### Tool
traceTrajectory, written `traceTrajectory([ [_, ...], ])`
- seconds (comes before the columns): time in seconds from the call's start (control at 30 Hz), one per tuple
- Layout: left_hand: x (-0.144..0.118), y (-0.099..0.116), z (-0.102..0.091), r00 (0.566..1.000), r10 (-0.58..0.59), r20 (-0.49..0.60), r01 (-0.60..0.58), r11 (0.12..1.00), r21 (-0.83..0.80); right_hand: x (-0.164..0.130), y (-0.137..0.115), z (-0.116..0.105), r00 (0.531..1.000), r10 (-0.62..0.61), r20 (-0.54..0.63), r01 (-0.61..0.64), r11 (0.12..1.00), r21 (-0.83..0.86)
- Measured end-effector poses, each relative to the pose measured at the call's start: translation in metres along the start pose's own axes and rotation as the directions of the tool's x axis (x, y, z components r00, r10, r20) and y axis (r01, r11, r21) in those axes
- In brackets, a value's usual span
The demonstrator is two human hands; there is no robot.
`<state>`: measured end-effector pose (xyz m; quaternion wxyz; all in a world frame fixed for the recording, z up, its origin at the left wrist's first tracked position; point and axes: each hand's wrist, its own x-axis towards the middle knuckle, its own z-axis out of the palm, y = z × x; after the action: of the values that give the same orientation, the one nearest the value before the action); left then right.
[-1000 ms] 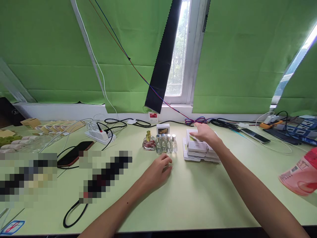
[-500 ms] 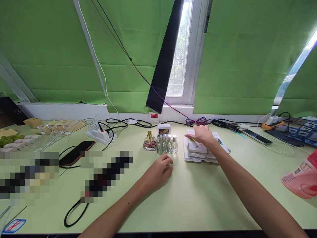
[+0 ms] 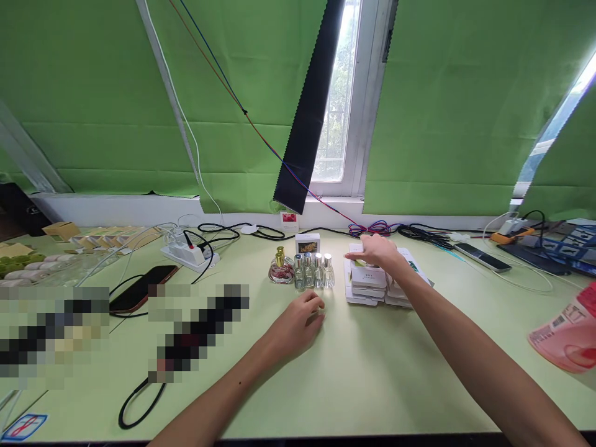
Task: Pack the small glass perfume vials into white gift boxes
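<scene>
My left hand (image 3: 300,316) rests on the table just in front of a row of small clear glass perfume bottles (image 3: 315,273). Its fingers are loosely bent, with a gap at the thumb and nothing held. To the right, my right hand (image 3: 379,251) lies over a stack of flat white cartons (image 3: 369,287). The thumb juts out to the left and the fingers reach the stack's far side, where their tips are hidden. Beside the bottles stands a rounder perfume bottle (image 3: 281,268) with a gold top. Behind the row is an upright white box (image 3: 308,244) with a dark picture.
A dark phone (image 3: 145,288) and a white power strip (image 3: 189,254) lie left. Black cables (image 3: 426,234) run along the back. Another phone (image 3: 482,257) and a pink pouch (image 3: 568,335) are at right. The table's front edge (image 3: 326,436) runs below.
My right hand has shifted very slightly left over the cartons, and the upper cartons sit a little differently under it. My left hand and the bottles stay put.
</scene>
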<state>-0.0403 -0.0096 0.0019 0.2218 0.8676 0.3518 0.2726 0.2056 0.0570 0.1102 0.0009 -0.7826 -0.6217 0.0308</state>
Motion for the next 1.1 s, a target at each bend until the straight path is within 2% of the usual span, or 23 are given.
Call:
traceTrajectory([
  [0.27,0.000,0.002,-0.001,1.000,-0.005,0.005,0.006,1.000,-0.013,0.001,-0.004,-0.005,0.999,0.014,0.030,-0.014,1.000,0.012],
  [0.53,0.000,0.000,0.000,1.000,-0.006,0.004,0.006,1.000,-0.008,0.006,-0.007,0.000,0.999,0.037,0.002,-0.037,0.999,0.029],
  [0.77,0.000,-0.003,0.002,1.000,-0.022,-0.008,0.022,1.000,-0.022,-0.019,-0.018,-0.014,0.998,-0.020,-0.056,0.021,1.000,0.019],
  [0.83,0.001,-0.003,0.001,0.999,-0.017,-0.051,0.016,0.999,-0.034,-0.031,-0.024,-0.019,0.995,-0.069,-0.074,0.070,0.997,0.009],
  [0.93,0.006,-0.004,-0.004,0.981,-0.016,-0.196,0.011,1.000,-0.027,-0.051,-0.036,-0.022,0.980,-0.182,-0.078,0.181,0.983,-0.025],
  [1.0,0.009,-0.005,-0.010,0.939,-0.041,-0.341,0.041,0.999,-0.005,-0.064,-0.044,-0.020,0.957,-0.283,-0.071,0.280,0.959,-0.040],
  [1.1,0.012,-0.006,-0.021,0.848,-0.063,-0.526,0.085,0.996,0.018,-0.081,-0.057,-0.010,0.910,-0.412,-0.040,0.411,0.911,-0.042],
])
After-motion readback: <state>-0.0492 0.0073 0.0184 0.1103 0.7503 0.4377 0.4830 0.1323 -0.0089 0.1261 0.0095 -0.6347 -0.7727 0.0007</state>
